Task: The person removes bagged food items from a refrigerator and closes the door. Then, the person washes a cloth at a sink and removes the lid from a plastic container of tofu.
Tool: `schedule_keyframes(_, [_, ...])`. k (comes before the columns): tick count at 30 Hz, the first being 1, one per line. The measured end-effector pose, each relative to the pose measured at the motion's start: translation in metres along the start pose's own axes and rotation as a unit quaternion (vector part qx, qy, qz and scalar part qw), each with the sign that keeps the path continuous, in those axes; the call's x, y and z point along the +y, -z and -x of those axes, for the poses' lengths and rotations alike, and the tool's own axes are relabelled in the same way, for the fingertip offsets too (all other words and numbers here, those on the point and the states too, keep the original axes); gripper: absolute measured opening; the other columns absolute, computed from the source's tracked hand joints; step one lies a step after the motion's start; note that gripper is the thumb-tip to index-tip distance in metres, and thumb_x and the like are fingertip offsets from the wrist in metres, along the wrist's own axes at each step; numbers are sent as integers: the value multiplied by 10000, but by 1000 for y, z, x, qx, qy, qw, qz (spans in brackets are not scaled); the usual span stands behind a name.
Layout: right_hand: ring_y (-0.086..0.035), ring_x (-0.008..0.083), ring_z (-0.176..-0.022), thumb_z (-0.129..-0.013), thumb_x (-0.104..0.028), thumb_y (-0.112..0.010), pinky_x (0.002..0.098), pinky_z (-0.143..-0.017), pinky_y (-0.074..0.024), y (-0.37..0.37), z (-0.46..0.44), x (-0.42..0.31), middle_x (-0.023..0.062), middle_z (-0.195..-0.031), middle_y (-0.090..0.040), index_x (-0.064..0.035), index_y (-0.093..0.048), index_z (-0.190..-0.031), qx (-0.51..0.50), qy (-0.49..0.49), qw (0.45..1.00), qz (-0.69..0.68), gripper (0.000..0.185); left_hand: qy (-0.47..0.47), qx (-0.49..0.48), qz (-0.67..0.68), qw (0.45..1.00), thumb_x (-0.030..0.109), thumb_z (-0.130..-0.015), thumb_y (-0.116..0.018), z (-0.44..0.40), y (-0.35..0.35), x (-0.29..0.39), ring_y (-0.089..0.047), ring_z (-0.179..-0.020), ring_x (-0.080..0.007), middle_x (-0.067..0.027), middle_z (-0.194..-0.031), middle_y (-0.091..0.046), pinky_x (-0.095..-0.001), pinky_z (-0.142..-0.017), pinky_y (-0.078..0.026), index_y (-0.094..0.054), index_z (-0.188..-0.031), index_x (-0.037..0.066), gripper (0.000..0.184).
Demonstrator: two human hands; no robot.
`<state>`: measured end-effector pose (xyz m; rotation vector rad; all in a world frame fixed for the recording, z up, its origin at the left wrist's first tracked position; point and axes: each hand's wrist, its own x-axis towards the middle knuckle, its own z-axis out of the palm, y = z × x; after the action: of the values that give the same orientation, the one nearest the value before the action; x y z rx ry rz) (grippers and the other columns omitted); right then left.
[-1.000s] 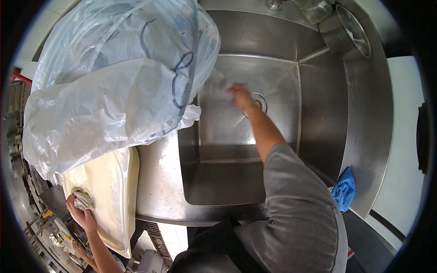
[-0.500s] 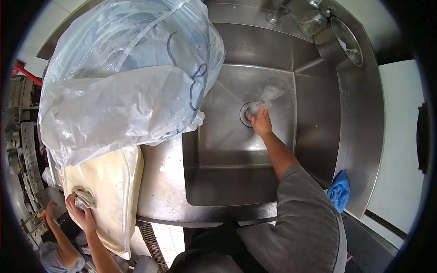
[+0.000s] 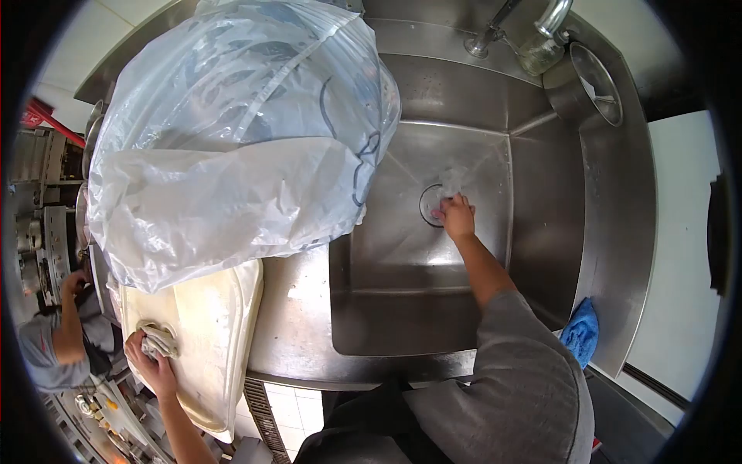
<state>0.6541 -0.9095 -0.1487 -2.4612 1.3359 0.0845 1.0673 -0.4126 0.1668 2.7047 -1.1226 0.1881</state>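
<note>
In the sink [image 3: 386, 255], my right hand [image 3: 461, 218] is at the round drain [image 3: 427, 210]. Its fingers are curled and pinch a thin, clear plastic bag [image 3: 451, 181]. Something pinkish shows by the fingertips; I cannot tell what it is. On the left, my left hand [image 3: 151, 366] grips a crumpled greyish cloth [image 3: 159, 340], which lies against a large cream-coloured lid or tray [image 3: 212, 325].
A bulky clear plastic bag [image 3: 224, 185] stands on the counter, overlapping the cream piece. Behind the sink are a faucet [image 3: 477, 45], a glass jar [image 3: 539, 56] and a metal pot [image 3: 568, 83]. A blue cloth [image 3: 581, 332] hangs at the right edge. Another person's arm [image 3: 71, 325] is at far left.
The small plastic bag in my right hand looks more bunched and sits slightly lower against the drain. My left hand stays on the cloth. The view has shifted, and the other person has moved.
</note>
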Motion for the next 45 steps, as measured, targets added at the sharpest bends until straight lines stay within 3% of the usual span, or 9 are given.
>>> schedule_keyframes(7, [-559,283,-994,-767,-143,-591,424,-767,-463,9,25,16,99,-1077,-589,-158,-616,-1004,107,12,993,-43,239,-2,-4,-18,1000,227,-783,-514,1,2,1,-392,-1114,-377,-168,-1149,-469,-460,-986,-268,-475,-1158,24,428])
schedule_keyframes(9, [-612,305,-872,-768,-144,-616,374,-724,-497,5,14,31,116,-952,-642,-122,-592,-959,103,-190,951,-222,195,-5,-3,-26,1000,227,-784,-514,1,2,-1,-391,-1115,-378,-164,-1153,-472,-462,-988,-266,-473,-1163,23,432])
schedule_keyframes(11, [-626,307,-711,-751,-149,-669,333,-709,-511,-18,3,48,106,-726,-633,-69,-563,-927,123,-229,952,-159,221,-7,2,-33,999,227,-785,-513,2,1,-1,-390,-1116,-378,-160,-1157,-474,-465,-989,-265,-472,-1167,22,436])
schedule_keyframes(13, [-611,294,-847,-726,-173,-717,370,-769,-516,-31,-6,53,117,-854,-606,-27,-525,-993,-7,-296,949,-110,359,-1,-10,-23,1000,230,-784,-515,1,2,0,-388,-1118,-380,-154,-1163,-476,-471,-991,-261,-468,-1172,18,445])
schedule_keyframes(19, [-470,349,-1101,-714,-213,-737,477,-860,-494,-17,-19,-10,148,-1216,-416,-8,-418,-1137,31,-386,920,-55,568,1,0,-30,1000,171,-750,-517,2,2,1,-396,-1102,-373,-160,-1130,-478,-461,-985,-270,-469,-1158,13,440])
schedule_keyframes(26, [-491,350,-1076,-743,-157,-684,441,-866,-496,-46,-33,7,195,-1174,-433,3,-412,-1138,65,-377,924,-18,506,-6,9,-13,1000,146,-706,-521,-3,3,8,-429,-1050,-356,-156,-1068,-480,-438,-951,-310,-489,-1125,25,437])
schedule_keyframes(32, [-605,318,-900,-727,-54,-637,374,-798,-487,-62,-44,47,193,-973,-604,38,-521,-1009,61,-259,948,-173,318,-10,17,-3,1000,219,-725,-546,-4,3,7,-440,-1035,-353,-159,-1053,-483,-433,-939,-320,-498,-1107,24,431])
schedule_keyframes(37, [-581,157,-799,-761,-26,-622,293,-641,-481,-76,-49,47,35,-897,-599,-23,-544,-1035,105,-171,863,-464,285,4,16,8,1000,201,-710,-552,-3,3,7,-447,-1026,-347,-158,-1043,-487,-427,-936,-326,-503,-1096,26,426])
schedule_keyframes(45, [-565,133,-797,-799,19,-555,260,-700,-454,12,-36,-16,43,-896,-606,-10,-550,-1056,-37,-145,793,-591,259,-1,33,-2,999,124,-656,-570,-6,8,14,-457,-1021,-358,-149,-1051,-506,-438,-922,-335,-514,-1087,56,440])
